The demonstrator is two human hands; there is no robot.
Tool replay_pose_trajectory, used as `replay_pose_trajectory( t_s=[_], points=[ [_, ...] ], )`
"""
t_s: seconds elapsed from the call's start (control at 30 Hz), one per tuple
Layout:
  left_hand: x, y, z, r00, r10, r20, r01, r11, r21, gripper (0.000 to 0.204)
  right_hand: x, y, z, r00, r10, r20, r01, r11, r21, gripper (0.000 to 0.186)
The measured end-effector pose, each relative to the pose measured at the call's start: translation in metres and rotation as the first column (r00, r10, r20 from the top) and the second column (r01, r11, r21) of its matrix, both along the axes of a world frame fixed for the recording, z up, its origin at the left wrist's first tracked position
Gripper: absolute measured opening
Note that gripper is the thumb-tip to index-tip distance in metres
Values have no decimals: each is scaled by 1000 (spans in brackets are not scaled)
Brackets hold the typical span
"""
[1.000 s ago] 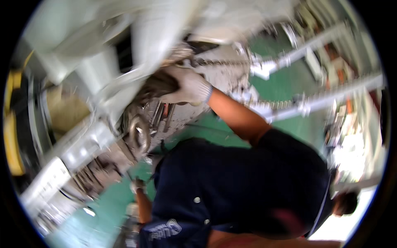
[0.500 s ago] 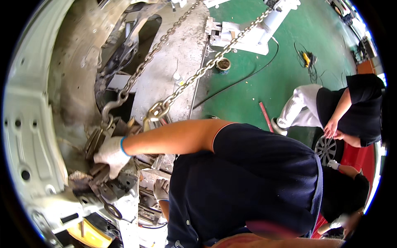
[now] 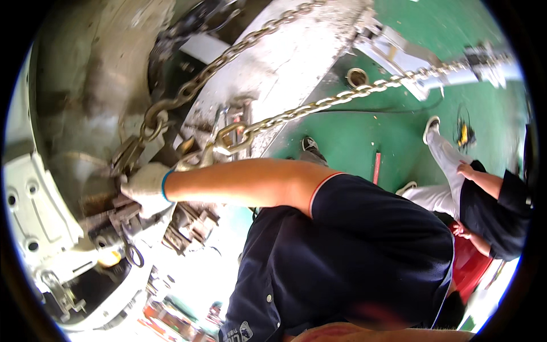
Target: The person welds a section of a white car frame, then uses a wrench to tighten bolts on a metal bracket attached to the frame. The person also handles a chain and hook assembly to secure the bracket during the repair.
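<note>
My right hand (image 3: 149,189), in a pale work glove with a blue cuff, is closed around a rusty metal clamp (image 3: 126,215) at the edge of a bare vehicle body. Its fingertips are hidden behind the glove and the metal. Just above the hand, a large hook (image 3: 156,114) and a ring join a heavy chain (image 3: 228,54) to a second clamp piece (image 3: 126,155). A brass-coloured chain (image 3: 319,104) runs over my forearm's far side from a big link. Below the hand hangs a metal ring (image 3: 134,255). My left hand is out of view.
A pale body panel with holes (image 3: 43,208) stands at the left. On the green floor are a round tin (image 3: 357,77), a red bar (image 3: 376,168) and a yellow tool with cable (image 3: 464,135). A person in white trousers (image 3: 436,196) is at the right, near a red car (image 3: 473,262).
The view has turned, and the chains now slant more to the right. My left glove has left the picture. My right hand stays at the clamp. The person at the right has shifted their legs.
</note>
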State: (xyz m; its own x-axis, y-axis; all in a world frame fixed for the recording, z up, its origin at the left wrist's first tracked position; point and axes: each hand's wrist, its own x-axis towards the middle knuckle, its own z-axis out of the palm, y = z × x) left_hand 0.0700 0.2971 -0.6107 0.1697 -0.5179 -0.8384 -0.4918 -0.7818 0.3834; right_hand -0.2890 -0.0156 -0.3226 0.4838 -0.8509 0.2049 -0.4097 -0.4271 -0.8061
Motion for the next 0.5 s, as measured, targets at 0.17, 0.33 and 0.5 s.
replay_pose_trajectory(
  t_s=[0.17,0.33,0.5],
  points=[
    [-45,85,-4,998,-28,59,32,997,-69,36,-2,-1,5,997,75,-28,-75,997,-18,81],
    [-114,158,-51,908,-185,377,304,908,-289,36,3,2,1,999,14,-35,-20,981,-192,79],
    [-177,186,-107,568,786,-244,-822,556,-121,45,4,-1,-3,1000,13,19,-9,978,-210,67]
  ],
)
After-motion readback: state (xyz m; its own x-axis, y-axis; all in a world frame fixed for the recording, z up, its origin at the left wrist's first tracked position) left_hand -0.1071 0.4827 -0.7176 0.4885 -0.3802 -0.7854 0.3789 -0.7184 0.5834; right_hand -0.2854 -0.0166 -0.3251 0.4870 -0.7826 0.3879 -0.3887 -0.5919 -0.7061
